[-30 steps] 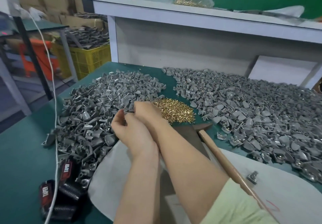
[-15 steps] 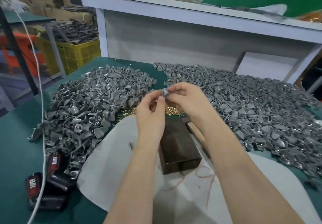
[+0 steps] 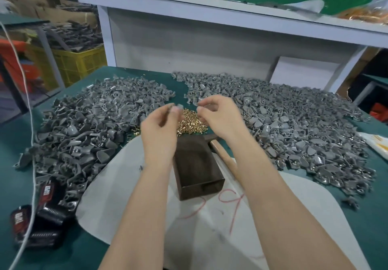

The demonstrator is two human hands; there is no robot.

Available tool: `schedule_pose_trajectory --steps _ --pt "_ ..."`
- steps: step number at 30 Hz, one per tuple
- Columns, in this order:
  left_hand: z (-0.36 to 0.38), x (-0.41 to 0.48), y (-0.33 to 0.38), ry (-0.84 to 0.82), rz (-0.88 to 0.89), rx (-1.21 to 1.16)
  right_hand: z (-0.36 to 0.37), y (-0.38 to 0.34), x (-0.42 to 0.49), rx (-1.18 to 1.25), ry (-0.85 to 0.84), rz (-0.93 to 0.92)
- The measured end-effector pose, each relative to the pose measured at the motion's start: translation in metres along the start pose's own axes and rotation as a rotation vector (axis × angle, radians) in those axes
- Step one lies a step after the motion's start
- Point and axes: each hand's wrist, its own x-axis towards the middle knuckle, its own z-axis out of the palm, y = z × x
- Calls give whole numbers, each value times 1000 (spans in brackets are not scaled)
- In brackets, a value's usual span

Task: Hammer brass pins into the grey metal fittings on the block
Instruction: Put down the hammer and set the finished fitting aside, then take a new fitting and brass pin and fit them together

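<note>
Head cam: left hand (image 3: 159, 131) is up over the brass pins (image 3: 192, 123), thumb and forefinger pinching a grey fitting (image 3: 178, 107), pretty blurry though. Right hand (image 3: 219, 118) is near it with its fingertips drawn narrow, can't tell if they hold anything. Dark block (image 3: 197, 164) sits on the white sheet (image 3: 126, 196) under the wrists, hammer (image 3: 220, 153) just beside it.
</note>
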Motion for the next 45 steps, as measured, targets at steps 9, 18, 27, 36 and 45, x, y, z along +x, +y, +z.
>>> schedule_pose_trajectory --steps 9,18,27,36,45 --pt "-11 6 4 294 -236 -499 84 12 48 -786 -328 135" --pt "-9 7 3 303 -263 -501 104 5 60 -832 -420 179" --pt "-6 6 2 262 -255 -466 102 5 58 -681 -385 215" --pt "-5 6 3 260 -245 -462 101 7 55 -720 -309 202" --pt "-6 6 1 276 -252 -445 101 6 53 -759 -301 144"
